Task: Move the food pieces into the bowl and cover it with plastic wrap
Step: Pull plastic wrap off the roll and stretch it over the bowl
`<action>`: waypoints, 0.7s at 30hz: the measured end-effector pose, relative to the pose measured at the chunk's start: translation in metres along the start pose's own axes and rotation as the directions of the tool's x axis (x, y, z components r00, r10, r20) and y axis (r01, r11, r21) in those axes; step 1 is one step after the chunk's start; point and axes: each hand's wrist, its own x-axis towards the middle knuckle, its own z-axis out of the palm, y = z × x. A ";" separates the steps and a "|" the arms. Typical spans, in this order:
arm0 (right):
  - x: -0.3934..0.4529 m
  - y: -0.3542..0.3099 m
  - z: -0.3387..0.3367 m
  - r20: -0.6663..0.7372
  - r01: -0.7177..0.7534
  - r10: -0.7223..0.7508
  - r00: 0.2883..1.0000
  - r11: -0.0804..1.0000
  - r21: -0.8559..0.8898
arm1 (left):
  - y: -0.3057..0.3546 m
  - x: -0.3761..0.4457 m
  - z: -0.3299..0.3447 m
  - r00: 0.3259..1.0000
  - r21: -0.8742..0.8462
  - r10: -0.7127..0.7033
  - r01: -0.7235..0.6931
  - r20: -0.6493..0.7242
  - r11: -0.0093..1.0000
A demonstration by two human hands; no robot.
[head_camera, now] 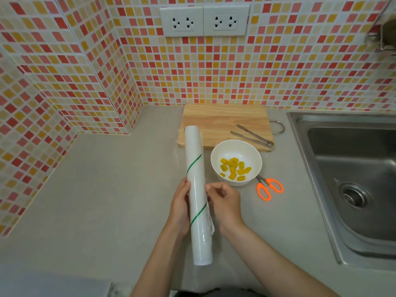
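Observation:
A long white roll of plastic wrap with thin green spiral lines is held above the counter, pointing away from me. My left hand grips the roll from its left side near the middle. My right hand is at the roll's right side, fingers curled and pinching the loose, crumpled edge of film there. Just right of the roll's far half stands a white bowl with several yellow food pieces inside. The bowl is uncovered.
Behind the bowl lies a wooden cutting board with metal tongs on its right part. Orange-handled scissors lie right of the bowl. A steel sink fills the right side. Tiled walls close off the back and left.

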 end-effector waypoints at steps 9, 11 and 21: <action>0.010 -0.020 -0.001 0.035 0.107 -0.104 0.994 0.987 -0.119 | 0.007 0.009 0.014 0.990 0.124 0.140 -0.142 0.024 0.982; 0.011 -0.021 -0.002 0.074 0.115 -0.103 0.992 0.977 -0.179 | 0.006 0.011 0.012 0.988 0.173 0.151 -0.156 0.039 0.973; 0.014 -0.039 -0.009 0.189 -0.205 0.168 0.968 0.959 0.197 | 0.006 0.016 0.005 0.997 0.101 0.068 -0.064 -0.034 0.993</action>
